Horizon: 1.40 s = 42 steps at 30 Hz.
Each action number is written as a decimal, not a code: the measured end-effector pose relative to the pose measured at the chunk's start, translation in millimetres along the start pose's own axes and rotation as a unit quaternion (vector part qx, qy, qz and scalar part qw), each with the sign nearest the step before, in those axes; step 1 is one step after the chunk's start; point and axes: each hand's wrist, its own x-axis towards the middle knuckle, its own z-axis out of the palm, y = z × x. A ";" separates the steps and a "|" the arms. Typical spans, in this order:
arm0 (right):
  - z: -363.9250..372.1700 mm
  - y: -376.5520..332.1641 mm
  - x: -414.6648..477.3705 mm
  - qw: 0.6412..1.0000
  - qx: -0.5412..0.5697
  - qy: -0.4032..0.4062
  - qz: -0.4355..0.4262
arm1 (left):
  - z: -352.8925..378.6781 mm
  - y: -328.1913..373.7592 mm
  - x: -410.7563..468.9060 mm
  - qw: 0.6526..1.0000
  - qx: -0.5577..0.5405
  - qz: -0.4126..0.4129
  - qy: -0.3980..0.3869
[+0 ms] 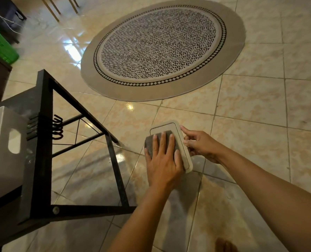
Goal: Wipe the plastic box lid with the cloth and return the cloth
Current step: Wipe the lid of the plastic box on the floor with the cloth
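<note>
A pale rectangular plastic box lid [166, 127] with rounded corners is held in the air above the tiled floor, at centre right of the head view. My right hand [200, 145] grips its right edge, index finger stretched along the rim. A grey cloth [151, 143] lies on the lid's top face. My left hand [163, 160] presses flat on the cloth with fingers spread, covering most of it and the lid's near part.
A black metal-framed table [42, 142] stands at left with a white plastic box [4, 142] on it. A round patterned rug [162, 48] lies on the floor ahead. A green basket [0, 46] sits far left. A bare foot [225, 245] shows at the bottom.
</note>
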 end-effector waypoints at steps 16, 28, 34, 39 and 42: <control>2.9 -1.9 0.6 1.000 -0.010 0.005 -0.002 | -5.5 27.9 1.8 0.999 0.034 -0.027 -0.018; 3.0 -0.7 0.3 1.000 0.002 -0.004 -0.005 | -17.9 -7.6 -5.8 0.999 -0.037 -0.030 0.000; 2.7 0.2 2.6 1.000 -0.002 0.001 -0.008 | -9.4 -1.6 0.5 0.999 0.000 -0.034 0.007; 3.0 1.2 3.2 1.000 -0.020 0.001 -0.009 | -2.5 8.9 -3.8 0.999 0.029 -0.024 0.008; 3.6 0.8 3.2 1.000 -0.017 0.003 -0.011 | -9.8 -2.2 12.7 0.999 0.019 -0.036 -0.007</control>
